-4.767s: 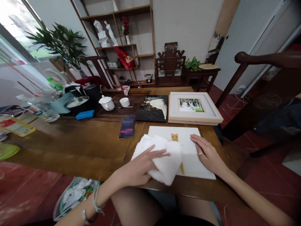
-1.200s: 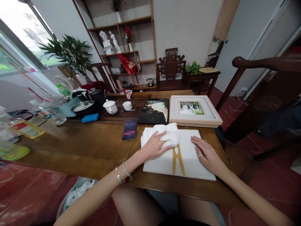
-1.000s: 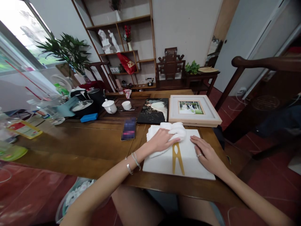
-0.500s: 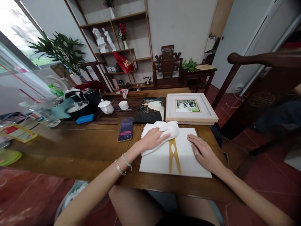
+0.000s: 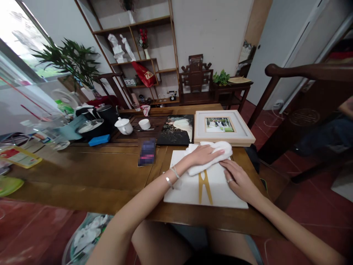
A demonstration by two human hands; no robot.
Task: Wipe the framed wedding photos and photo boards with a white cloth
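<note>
A white board (image 5: pixel 187 189) with a gold clothespin-shaped stand (image 5: pixel 204 186) lies flat on the wooden table (image 5: pixel 82 169) in front of me. My left hand (image 5: pixel 202 154) presses a bunched white cloth (image 5: pixel 220 149) onto the board's far right corner, fingers closed over it. My right hand (image 5: pixel 238 180) lies flat on the board's right side, fingers stretched out, holding nothing, just below the cloth.
A light wooden photo frame (image 5: pixel 223 127) and a dark photo print (image 5: pixel 176 129) lie just beyond the board. A phone (image 5: pixel 147 151) sits to its left. Teapot (image 5: pixel 123 126), cup (image 5: pixel 144 124), pots and bottles crowd the far left. A dark wooden chair (image 5: pixel 303 70) stands at right.
My left hand has slid the cloth from the board's top left across to its top right corner, up to the right hand. The right hand stayed flat on the board.
</note>
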